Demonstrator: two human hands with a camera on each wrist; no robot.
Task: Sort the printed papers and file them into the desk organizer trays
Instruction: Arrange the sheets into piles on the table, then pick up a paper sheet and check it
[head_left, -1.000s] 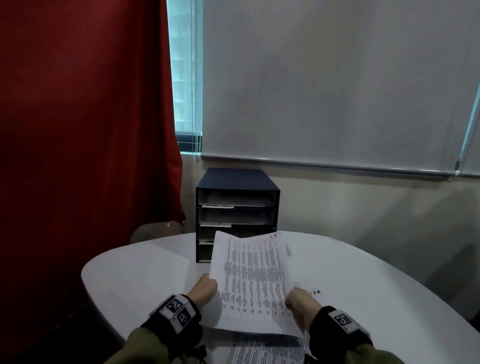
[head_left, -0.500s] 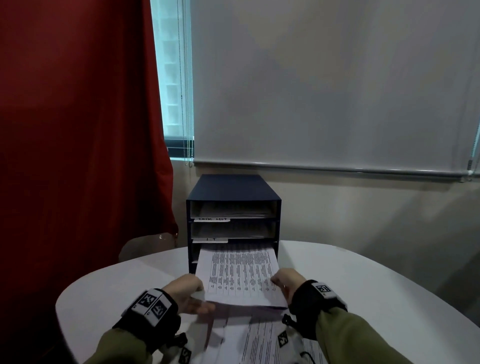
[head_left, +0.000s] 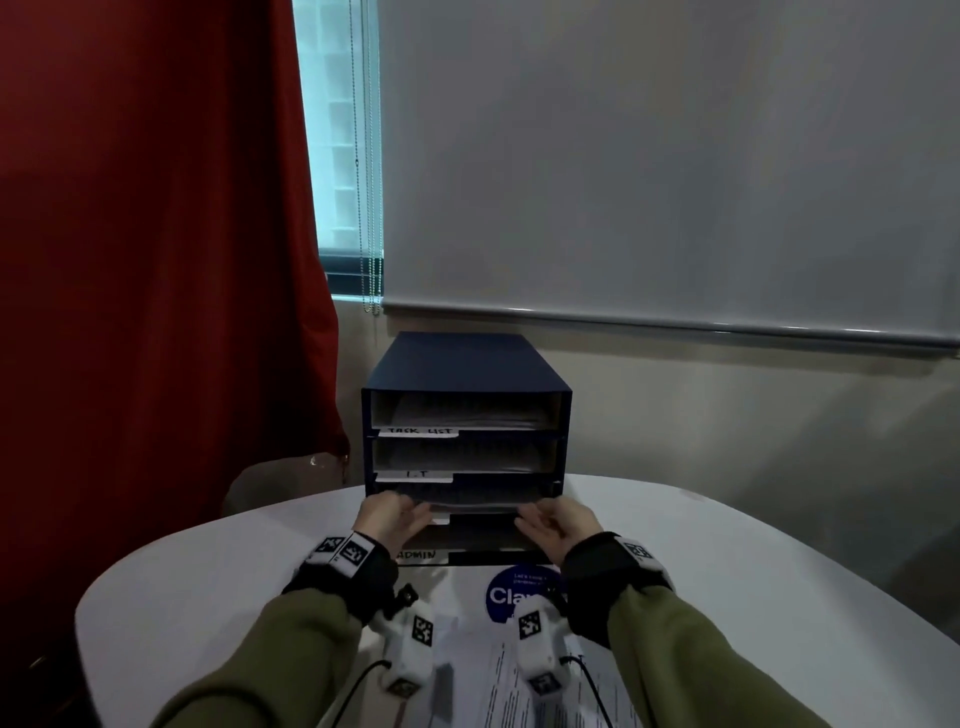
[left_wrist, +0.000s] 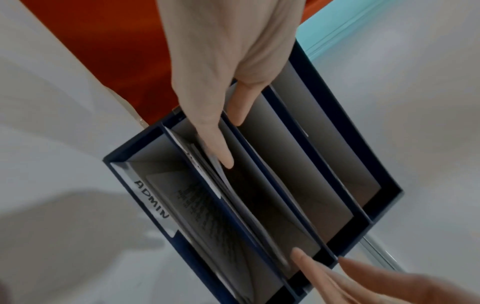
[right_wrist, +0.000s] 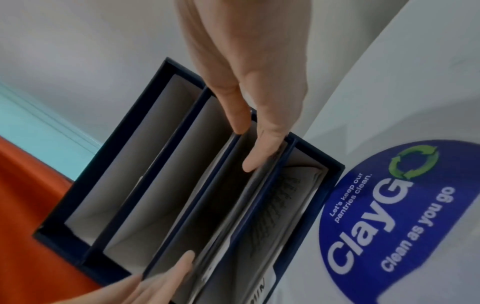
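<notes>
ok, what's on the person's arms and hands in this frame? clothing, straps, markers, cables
Both arms wear olive-green sleeves ending in black wrist cuffs. White bands with square black-and-white markers wrap each cuff. A white camera unit with a marker hangs under each wrist, trailing a thin black cable. The left hand and right hand are bare: no gloves.

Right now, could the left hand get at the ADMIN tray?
Probably yes. The left hand is at the third tray, and the ADMIN tray just below it has an open front with nothing blocking it.

Olive-green sleeves (head_left: 291, 644), black wrist straps (head_left: 345, 574) with square-coded white tags, white wrist cameras (head_left: 537, 649) trailing black cables.
</notes>
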